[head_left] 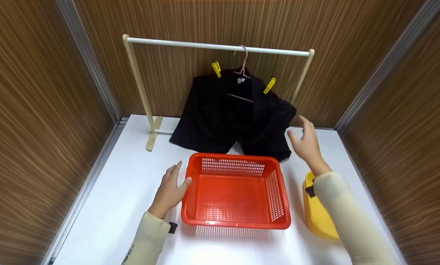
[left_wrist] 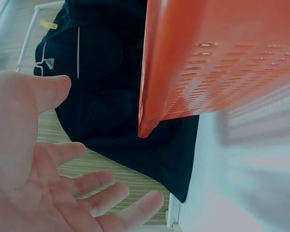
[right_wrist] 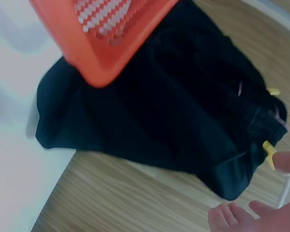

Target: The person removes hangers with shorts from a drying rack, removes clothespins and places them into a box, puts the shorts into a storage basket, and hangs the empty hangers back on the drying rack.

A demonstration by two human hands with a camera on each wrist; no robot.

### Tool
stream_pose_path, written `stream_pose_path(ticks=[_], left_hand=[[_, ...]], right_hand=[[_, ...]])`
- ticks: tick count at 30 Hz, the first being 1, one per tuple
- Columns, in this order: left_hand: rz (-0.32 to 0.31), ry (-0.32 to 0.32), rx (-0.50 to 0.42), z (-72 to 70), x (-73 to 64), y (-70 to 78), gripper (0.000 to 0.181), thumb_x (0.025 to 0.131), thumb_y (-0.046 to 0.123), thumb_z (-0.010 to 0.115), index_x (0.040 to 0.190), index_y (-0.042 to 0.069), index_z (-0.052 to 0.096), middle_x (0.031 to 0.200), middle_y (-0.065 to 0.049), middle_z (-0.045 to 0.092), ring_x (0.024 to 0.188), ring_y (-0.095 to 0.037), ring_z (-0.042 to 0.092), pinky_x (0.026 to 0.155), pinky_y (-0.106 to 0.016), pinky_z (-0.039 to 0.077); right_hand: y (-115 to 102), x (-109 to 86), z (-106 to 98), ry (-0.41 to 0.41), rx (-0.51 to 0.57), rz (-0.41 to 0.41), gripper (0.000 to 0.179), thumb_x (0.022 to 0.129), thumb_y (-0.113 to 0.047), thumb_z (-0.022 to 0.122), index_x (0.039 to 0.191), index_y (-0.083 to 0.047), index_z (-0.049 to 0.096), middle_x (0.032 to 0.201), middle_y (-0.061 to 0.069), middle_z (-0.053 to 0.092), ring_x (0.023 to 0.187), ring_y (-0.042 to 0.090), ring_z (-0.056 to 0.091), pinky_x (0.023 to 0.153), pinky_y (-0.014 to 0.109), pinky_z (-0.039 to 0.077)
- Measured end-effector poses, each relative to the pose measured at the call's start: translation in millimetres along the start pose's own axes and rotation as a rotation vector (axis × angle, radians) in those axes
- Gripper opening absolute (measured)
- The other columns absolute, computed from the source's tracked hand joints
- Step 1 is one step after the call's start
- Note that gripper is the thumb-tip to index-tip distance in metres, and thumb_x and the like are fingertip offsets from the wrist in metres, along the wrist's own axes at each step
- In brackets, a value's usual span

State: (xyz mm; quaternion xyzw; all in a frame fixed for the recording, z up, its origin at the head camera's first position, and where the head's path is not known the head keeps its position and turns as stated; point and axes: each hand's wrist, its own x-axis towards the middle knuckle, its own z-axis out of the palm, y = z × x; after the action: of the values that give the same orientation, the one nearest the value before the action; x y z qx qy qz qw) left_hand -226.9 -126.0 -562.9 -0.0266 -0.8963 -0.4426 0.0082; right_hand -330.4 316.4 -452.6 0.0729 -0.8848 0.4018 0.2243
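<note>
Black shorts (head_left: 212, 114) hang from a pink hanger (head_left: 243, 62) on the rack's white bar. Two yellow clothespins sit at the waistband, a left clothespin (head_left: 216, 69) and a right clothespin (head_left: 270, 85). In front of the shorts is a red plastic basket (head_left: 236, 225) with nothing in it. My left hand (head_left: 171, 193) is beside the basket's left rim, fingers extended; in the left wrist view its palm holds nothing. Just right of the shorts, my right hand (head_left: 306, 143) is raised with thumb and fingers apart. Only its fingertips (right_wrist: 224, 215) and part of the thumb show in the right wrist view.
A drying rack with a wooden left post (head_left: 140, 84) and white bar (head_left: 190, 44) stands at the back of the white table (head_left: 105, 206). To the right, a yellow container (head_left: 321, 217) is partly hidden under my right forearm. Wood-grain panels (head_left: 46, 110) enclose the sides and back.
</note>
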Motion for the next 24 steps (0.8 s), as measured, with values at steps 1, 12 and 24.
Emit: stream_pose_path(ticks=[1,12,24], left_hand=[[-0.005,0.002,-0.008,0.5,-1.4,-0.1,0.073,0.102,0.042,0.063,0.164,0.019,0.029,0.164,-0.017,0.033,0.149,-0.040,0.034,0.112,-0.067,0.035],[-0.027,0.002,-0.007,6.0,-1.5,0.6,0.074,0.102,0.041,0.064,0.163,0.016,0.031,0.159,-0.018,0.039,0.145,-0.040,0.040,0.110,-0.067,0.038],[-0.052,-0.004,-0.038,6.3,-6.4,-5.3,0.073,0.102,0.041,0.063,0.163,0.015,0.031,0.159,-0.020,0.040,0.144,-0.043,0.041,0.108,-0.069,0.038]], right_hand=[[0,7.6,0,-0.009,-0.007,0.007,0.063,0.097,-0.010,0.066,0.150,0.012,0.039,0.146,0.035,0.045,0.139,0.045,0.042,0.118,0.054,0.032],[-14,71.5,2,-0.197,-0.116,0.064,0.079,0.104,-0.024,0.059,0.163,0.001,0.014,0.166,0.029,0.018,0.154,0.045,0.016,0.124,0.055,0.016],[-19,81.5,24,-0.210,-0.037,0.134,0.067,0.107,-0.021,0.054,0.161,0.002,0.021,0.164,0.029,0.026,0.153,0.042,0.023,0.124,0.053,0.019]])
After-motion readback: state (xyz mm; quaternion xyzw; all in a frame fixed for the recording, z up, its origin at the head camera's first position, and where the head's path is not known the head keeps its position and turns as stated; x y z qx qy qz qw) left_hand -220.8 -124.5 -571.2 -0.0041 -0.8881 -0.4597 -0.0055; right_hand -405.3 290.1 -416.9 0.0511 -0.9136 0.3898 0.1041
